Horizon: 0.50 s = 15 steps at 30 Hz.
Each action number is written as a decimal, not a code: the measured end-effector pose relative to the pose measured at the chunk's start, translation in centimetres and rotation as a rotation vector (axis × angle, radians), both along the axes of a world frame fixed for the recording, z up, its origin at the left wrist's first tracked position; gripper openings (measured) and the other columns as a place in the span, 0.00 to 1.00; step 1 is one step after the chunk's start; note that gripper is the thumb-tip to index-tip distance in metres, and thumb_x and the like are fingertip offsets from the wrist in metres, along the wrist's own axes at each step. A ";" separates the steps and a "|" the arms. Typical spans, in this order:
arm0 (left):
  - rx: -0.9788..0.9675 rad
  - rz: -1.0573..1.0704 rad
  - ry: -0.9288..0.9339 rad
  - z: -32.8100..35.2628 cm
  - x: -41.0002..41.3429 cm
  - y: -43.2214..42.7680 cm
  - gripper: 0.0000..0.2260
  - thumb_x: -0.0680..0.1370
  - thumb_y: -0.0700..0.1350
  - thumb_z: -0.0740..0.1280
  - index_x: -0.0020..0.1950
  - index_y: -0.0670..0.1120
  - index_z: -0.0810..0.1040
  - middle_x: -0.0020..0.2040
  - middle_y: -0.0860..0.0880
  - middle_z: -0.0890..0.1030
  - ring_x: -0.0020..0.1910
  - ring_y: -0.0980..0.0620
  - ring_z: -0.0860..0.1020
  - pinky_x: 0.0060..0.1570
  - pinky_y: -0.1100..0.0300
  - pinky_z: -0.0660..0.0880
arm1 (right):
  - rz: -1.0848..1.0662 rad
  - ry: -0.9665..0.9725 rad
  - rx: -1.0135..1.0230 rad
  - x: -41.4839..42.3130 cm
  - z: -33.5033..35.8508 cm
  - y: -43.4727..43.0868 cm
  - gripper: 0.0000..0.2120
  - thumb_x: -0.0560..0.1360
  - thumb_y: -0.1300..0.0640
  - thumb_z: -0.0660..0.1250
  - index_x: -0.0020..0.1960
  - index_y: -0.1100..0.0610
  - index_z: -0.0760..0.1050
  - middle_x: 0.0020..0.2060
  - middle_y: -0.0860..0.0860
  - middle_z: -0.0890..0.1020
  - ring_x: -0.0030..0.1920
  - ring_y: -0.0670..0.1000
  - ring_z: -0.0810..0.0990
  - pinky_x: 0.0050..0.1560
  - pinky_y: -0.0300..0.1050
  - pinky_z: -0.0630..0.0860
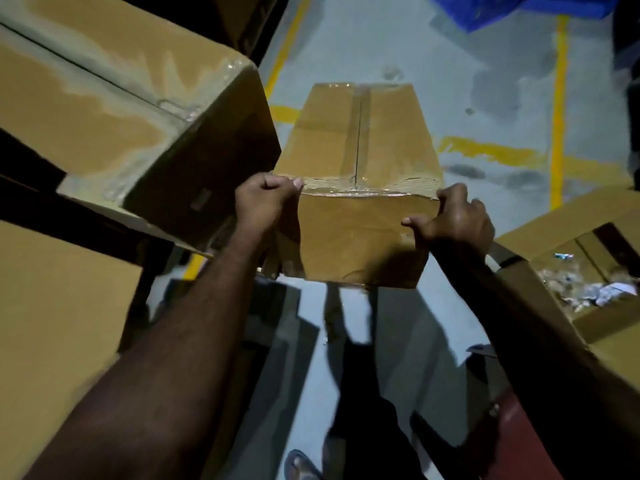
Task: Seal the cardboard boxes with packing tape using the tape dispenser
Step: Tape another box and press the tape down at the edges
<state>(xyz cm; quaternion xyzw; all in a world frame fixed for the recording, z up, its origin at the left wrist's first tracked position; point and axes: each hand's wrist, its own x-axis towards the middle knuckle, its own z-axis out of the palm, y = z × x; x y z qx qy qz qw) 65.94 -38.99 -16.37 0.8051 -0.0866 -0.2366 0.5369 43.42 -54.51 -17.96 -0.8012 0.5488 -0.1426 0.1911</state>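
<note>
A grey floor (346,46) with yellow lines (557,116) bears an open carton (554,216) at right.

In the middle of the frame, the person holds a taped cardboard box (360,237) by its near top corners. The left hand (266,199) curls over the left corner. The right hand (453,220) grips the right corner, with its thumb on the near face. Clear packing tape (356,133) runs along the top seam and across the near edge.

A large taped box (104,81) fills the upper left, with a plain carton (52,323) below it. An open carton (588,237) holding scraps sits at the right edge. The grey floor (467,81) carries yellow lines (559,98). A sandal (301,465) shows at the bottom.
</note>
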 end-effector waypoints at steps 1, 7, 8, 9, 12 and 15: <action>0.018 -0.001 0.020 -1.6 0.6 -0.6 0.08 0.72 0.42 0.79 0.37 0.46 0.82 0.41 0.49 0.85 0.44 0.53 0.82 0.52 0.53 0.81 | 0.012 -0.018 -0.066 0.3 -2.5 -0.5 0.29 0.62 0.42 0.79 0.52 0.58 0.74 0.40 0.60 0.82 0.48 0.65 0.80 0.45 0.54 0.77; 0.272 -0.050 0.029 -14.1 3.4 -1.2 0.07 0.73 0.37 0.75 0.38 0.45 0.80 0.40 0.47 0.85 0.43 0.47 0.84 0.47 0.49 0.83 | 0.146 -0.039 -0.029 1.1 -15.5 -1.9 0.07 0.76 0.53 0.68 0.52 0.54 0.78 0.44 0.54 0.82 0.46 0.59 0.81 0.41 0.48 0.73; 0.317 -0.069 0.042 -16.4 3.5 -1.0 0.08 0.74 0.34 0.73 0.39 0.46 0.81 0.42 0.45 0.85 0.43 0.45 0.84 0.43 0.49 0.83 | 0.175 -0.020 0.022 1.0 -17.3 -1.6 0.06 0.76 0.52 0.68 0.51 0.53 0.78 0.44 0.53 0.82 0.46 0.59 0.81 0.40 0.45 0.69; 0.336 -0.081 0.084 -18.3 3.4 -0.9 0.08 0.74 0.32 0.71 0.42 0.46 0.81 0.45 0.43 0.85 0.43 0.43 0.84 0.37 0.50 0.82 | 0.204 0.013 0.091 1.0 -18.9 -1.2 0.05 0.77 0.52 0.68 0.51 0.52 0.78 0.46 0.53 0.83 0.47 0.59 0.81 0.40 0.42 0.64; 0.331 -0.102 0.203 -23.4 3.5 -0.4 0.11 0.75 0.30 0.71 0.54 0.42 0.79 0.54 0.38 0.83 0.44 0.44 0.83 0.32 0.61 0.79 | 0.291 0.133 0.271 1.2 -22.8 0.4 0.03 0.77 0.56 0.68 0.48 0.53 0.80 0.46 0.57 0.83 0.48 0.63 0.81 0.40 0.44 0.65; 0.402 -0.175 0.209 -26.6 3.6 0.1 0.18 0.72 0.32 0.76 0.60 0.37 0.79 0.57 0.39 0.78 0.54 0.39 0.81 0.55 0.47 0.81 | 0.338 0.233 0.321 1.8 -25.2 0.9 0.05 0.77 0.59 0.65 0.48 0.56 0.79 0.46 0.60 0.82 0.47 0.66 0.81 0.41 0.53 0.75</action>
